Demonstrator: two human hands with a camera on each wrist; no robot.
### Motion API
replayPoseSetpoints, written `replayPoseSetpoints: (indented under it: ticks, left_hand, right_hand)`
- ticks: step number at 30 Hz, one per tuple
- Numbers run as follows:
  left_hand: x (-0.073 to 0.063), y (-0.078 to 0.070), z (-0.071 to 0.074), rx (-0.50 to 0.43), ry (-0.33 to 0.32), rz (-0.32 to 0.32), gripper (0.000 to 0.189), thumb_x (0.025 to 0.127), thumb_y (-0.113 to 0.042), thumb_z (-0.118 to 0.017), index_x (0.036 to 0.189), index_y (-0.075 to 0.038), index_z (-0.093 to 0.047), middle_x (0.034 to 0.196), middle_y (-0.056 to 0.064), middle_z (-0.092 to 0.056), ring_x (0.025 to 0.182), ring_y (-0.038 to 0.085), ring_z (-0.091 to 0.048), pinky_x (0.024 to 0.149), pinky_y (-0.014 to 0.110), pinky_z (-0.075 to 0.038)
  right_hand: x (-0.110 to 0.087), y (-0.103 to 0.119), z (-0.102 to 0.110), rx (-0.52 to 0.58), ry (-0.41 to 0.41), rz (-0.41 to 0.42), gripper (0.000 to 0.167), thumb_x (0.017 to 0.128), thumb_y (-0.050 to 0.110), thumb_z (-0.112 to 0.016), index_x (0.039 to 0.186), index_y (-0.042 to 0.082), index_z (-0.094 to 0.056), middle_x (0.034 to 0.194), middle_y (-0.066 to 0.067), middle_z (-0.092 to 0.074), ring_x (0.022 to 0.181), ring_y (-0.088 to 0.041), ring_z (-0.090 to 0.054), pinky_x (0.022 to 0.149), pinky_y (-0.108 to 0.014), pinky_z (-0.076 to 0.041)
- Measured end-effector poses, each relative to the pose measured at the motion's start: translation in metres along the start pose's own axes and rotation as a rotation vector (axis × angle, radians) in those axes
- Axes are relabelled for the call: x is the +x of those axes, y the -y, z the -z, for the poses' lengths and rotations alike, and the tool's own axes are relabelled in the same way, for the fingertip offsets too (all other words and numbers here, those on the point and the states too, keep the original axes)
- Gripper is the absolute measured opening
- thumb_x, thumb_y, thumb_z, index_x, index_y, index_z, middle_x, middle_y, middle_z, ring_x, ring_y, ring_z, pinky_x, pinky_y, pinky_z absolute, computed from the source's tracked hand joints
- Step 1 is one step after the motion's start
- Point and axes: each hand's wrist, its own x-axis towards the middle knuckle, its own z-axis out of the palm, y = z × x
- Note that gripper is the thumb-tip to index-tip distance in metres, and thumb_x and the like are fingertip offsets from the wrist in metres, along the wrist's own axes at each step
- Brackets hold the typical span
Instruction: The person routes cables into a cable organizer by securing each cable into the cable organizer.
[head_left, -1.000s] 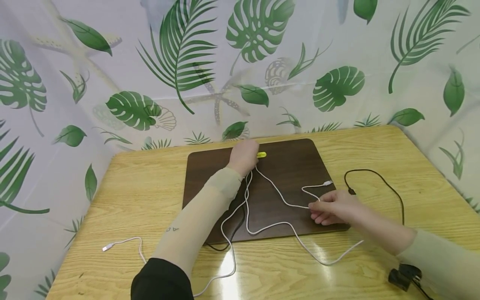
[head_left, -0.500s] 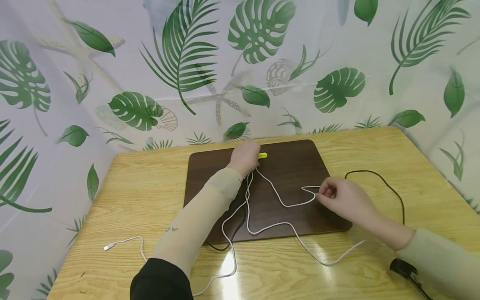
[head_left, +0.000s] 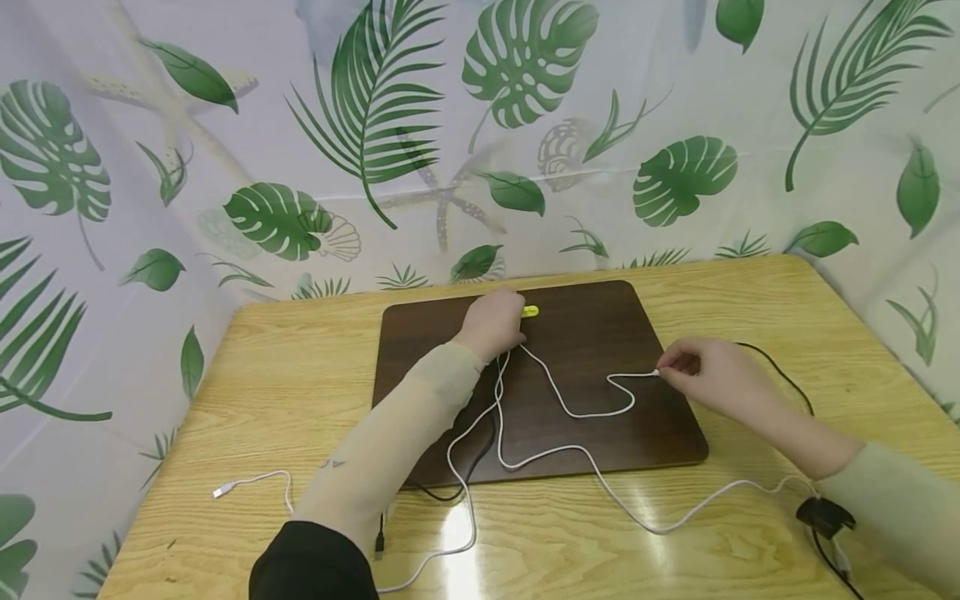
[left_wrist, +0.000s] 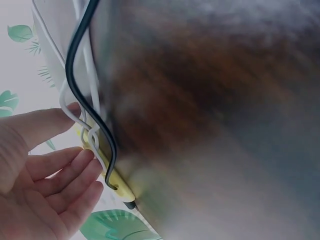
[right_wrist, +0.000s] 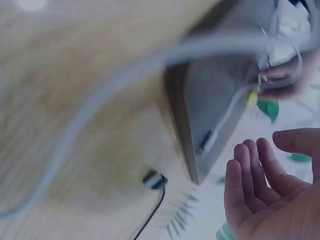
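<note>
In the head view my left hand (head_left: 491,323) is over the back of the dark brown board (head_left: 600,333). Its thumb and fingertips grip white cables (left_wrist: 93,131) where they twist together beside a yellow stick-shaped piece (left_wrist: 120,185) with a black end. A black cable (left_wrist: 95,111) curves past there too. My right hand (head_left: 720,375) hovers at the board's right edge, fingertips right over a white cable connector (right_wrist: 209,142). The right wrist view shows that connector lying on the board, apart from the slightly bent fingers, with a gap between thumb and index finger.
White cables run over the board's front edge onto the wooden table (head_left: 300,392). A white plug (head_left: 222,489) lies at left and a black plug (head_left: 379,543) near the front. A black cable (head_left: 780,372) curves at right. A leaf-patterned cloth (head_left: 525,208) stands behind.
My right hand has let go of the white cable at the board's right, moving up and slightly right toward its connector. My left hand stays in place. The black plug at the front has come into view.
</note>
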Motion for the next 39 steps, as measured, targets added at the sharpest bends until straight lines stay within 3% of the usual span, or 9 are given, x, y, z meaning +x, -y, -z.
replayPoseSetpoints:
  ticks: [6,12,19,31,39]
  left_hand:
    - [-0.004,0.0,-0.001,0.041,-0.01,-0.009,0.033,0.097,-0.028,-0.079,0.121,-0.006,-0.072,0.121,0.01,-0.072,0.109,0.026,-0.072,0.092,0.042,-0.061]
    - [-0.011,-0.002,0.0,0.068,-0.015,-0.05,0.033,0.102,-0.033,-0.071,0.121,-0.006,-0.072,0.12,0.011,-0.072,0.105,0.028,-0.073,0.089,0.043,-0.061]
    - [-0.017,-0.002,0.0,0.056,-0.035,-0.065,0.03,0.104,-0.033,-0.068,0.119,-0.007,-0.07,0.115,0.01,-0.072,0.104,0.027,-0.072,0.09,0.042,-0.061]
    - [-0.02,-0.001,-0.004,0.045,-0.083,-0.056,0.035,0.105,-0.034,-0.066,0.126,-0.006,-0.066,0.121,0.011,-0.072,0.108,0.028,-0.073,0.092,0.042,-0.06]
    - [-0.023,-0.009,-0.005,0.061,-0.11,-0.099,0.039,0.105,-0.035,-0.066,0.132,-0.007,-0.065,0.124,0.01,-0.071,0.112,0.027,-0.071,0.095,0.041,-0.059]
  right_hand:
    - [0.002,-0.013,0.021,0.047,0.005,-0.052,0.022,0.103,0.018,-0.067,0.111,0.0,-0.076,0.096,-0.011,-0.079,0.08,-0.009,-0.066,0.074,-0.031,-0.049]
    - [-0.002,-0.025,0.027,0.053,0.006,-0.072,0.025,0.103,0.019,-0.066,0.113,-0.002,-0.075,0.098,-0.013,-0.078,0.087,-0.011,-0.066,0.071,-0.027,-0.05]
    - [-0.007,-0.031,0.028,0.021,0.009,-0.073,0.022,0.102,0.019,-0.067,0.108,-0.001,-0.076,0.093,-0.007,-0.078,0.082,-0.004,-0.062,0.069,-0.026,-0.049]
    - [-0.011,-0.038,0.028,-0.001,0.093,-0.113,0.031,0.105,0.022,-0.062,0.113,-0.007,-0.072,0.088,-0.007,-0.076,0.078,-0.014,-0.062,0.068,-0.033,-0.049]
    - [-0.011,-0.046,0.032,-0.034,0.119,-0.125,0.033,0.107,0.022,-0.061,0.116,-0.008,-0.07,0.091,-0.011,-0.076,0.08,-0.017,-0.066,0.068,-0.033,-0.049]
